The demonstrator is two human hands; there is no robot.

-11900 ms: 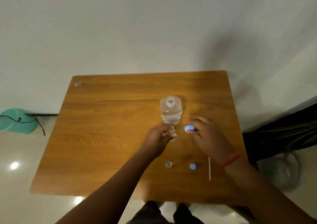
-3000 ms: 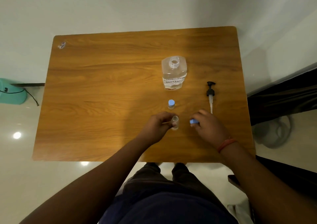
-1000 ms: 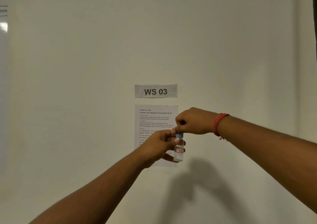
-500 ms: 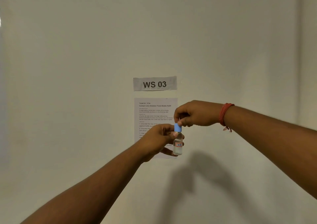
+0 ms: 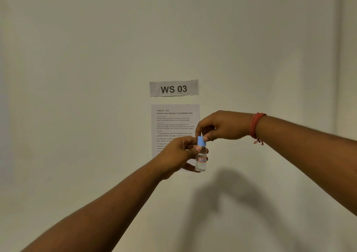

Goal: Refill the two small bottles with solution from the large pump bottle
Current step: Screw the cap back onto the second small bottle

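I hold one small clear bottle [image 5: 201, 162] up in front of the wall. It carries a red-edged label reading 17B and has clear liquid inside. My left hand [image 5: 179, 155] grips its upper body, thumb across the neck. A blue cap [image 5: 201, 141] sits on its mouth. My right hand [image 5: 222, 126], with a red thread at the wrist, hovers just above and behind the cap, fingertips curled at its top edge. The large bottle, its pump and the other small bottle are out of view.
A plain wall fills the view. A "WS 03" sign [image 5: 173, 88] hangs on it, with a printed task sheet [image 5: 174, 122] just below, partly behind my hands. The table is out of view.
Three seconds ago I was looking down at the table with bottle and cap apart. Since then the bottle is raised before the wall, capped; my right hand's fingers have loosened upward off the cap.
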